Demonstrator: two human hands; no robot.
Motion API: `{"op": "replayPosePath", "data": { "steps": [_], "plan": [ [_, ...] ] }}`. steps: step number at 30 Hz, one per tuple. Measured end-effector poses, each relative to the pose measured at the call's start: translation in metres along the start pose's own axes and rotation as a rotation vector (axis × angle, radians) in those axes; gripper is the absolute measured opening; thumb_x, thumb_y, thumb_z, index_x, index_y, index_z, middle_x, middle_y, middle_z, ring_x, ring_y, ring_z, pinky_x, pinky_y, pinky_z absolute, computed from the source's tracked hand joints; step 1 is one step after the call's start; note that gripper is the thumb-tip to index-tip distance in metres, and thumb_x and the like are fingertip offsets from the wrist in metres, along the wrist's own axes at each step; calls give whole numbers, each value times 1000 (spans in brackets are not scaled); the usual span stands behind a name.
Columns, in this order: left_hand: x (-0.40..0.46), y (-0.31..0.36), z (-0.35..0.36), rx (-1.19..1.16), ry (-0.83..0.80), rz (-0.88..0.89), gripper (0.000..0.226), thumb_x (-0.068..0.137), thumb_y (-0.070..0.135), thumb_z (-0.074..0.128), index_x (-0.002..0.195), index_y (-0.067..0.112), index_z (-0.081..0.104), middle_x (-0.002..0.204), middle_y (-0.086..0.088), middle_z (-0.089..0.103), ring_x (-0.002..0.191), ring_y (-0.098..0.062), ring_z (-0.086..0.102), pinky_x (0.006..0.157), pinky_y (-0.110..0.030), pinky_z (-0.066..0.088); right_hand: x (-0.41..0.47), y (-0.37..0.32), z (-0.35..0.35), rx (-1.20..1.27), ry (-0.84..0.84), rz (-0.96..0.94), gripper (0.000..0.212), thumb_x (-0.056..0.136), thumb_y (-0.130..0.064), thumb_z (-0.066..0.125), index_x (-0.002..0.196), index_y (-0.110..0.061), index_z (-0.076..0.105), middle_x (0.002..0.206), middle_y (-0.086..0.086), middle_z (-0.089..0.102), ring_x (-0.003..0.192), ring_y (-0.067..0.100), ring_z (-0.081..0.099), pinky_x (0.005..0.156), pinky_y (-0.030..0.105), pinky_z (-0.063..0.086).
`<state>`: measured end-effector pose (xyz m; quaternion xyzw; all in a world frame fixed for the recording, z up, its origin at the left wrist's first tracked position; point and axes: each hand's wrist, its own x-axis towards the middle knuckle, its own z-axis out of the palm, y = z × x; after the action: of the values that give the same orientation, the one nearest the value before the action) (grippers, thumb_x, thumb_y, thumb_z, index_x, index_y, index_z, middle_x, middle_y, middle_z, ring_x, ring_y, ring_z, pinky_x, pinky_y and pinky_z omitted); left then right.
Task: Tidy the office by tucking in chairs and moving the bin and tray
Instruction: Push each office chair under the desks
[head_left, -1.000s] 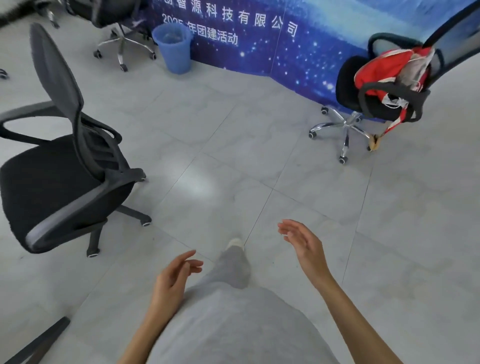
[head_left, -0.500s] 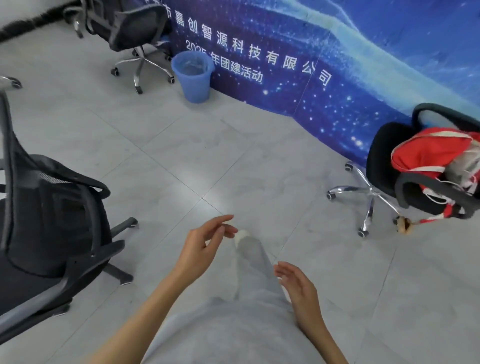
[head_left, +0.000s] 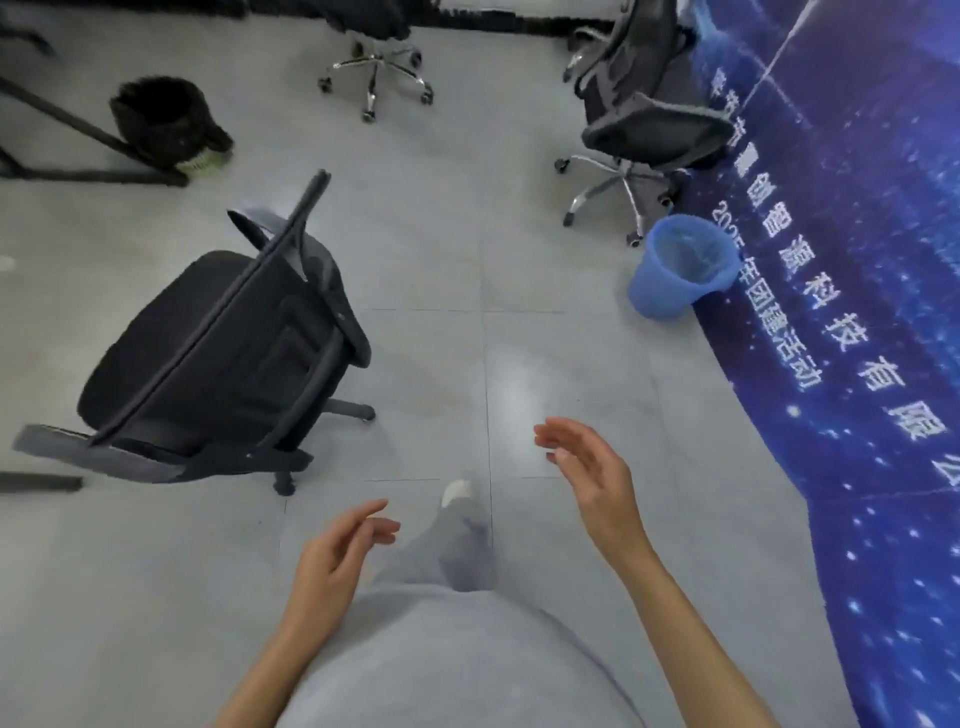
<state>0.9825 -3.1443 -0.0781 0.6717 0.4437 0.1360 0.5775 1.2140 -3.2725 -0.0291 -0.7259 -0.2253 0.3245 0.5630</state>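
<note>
Hands free, we judge ourselves between steps in the head view, walking across the tiled floor (head_left: 467, 208) with nothing yet taken up. Our left hand (head_left: 332, 561) and right hand (head_left: 597, 478) each keep a wide, relaxed grip on nothing. Nearest black chair (head_left: 228, 358) stands just ahead to our left; the blue bin (head_left: 675, 270) sits well apart, ahead right, beside the banner (head_left: 857, 312). Next we must reach one. No tray shows.

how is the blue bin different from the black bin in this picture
The blue bin stands on the right against the blue banner; the black bin stands far left beside a dark table leg. The blue bin's inside shows a clear liner; the black bin's inside looks dark and blurred. Both stand upright on the floor, untouched.
</note>
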Motion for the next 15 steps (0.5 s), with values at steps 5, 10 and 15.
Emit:
{"op": "replayPosePath", "data": {
  "steps": [5,10,15],
  "plan": [
    [64,27,18,-61,254,-10,52,95,8,45,96,57,59,89,14,71,83,-6,68,80,-22,51,108,-10,13,-113,-229,-55,34,91,3,49,103,-27,62,103,-11,69,101,11,65,91,32,50],
    [117,66,-5,144,459,98,28,93,15,48,114,28,60,98,25,66,94,3,61,80,-9,45,192,-51,45,-309,-444,-225,33,88,-4,52,102,-34,58,104,-8,67,99,1,61,85,11,46],
    [152,93,-60,662,808,254,38,87,21,44,118,5,59,114,-8,64,108,-17,54,96,-28,43,278,-92,113,-638,-659,-687,36,86,-2,56,121,-9,58,118,6,63,109,18,58,97,19,39]
  ]
}}
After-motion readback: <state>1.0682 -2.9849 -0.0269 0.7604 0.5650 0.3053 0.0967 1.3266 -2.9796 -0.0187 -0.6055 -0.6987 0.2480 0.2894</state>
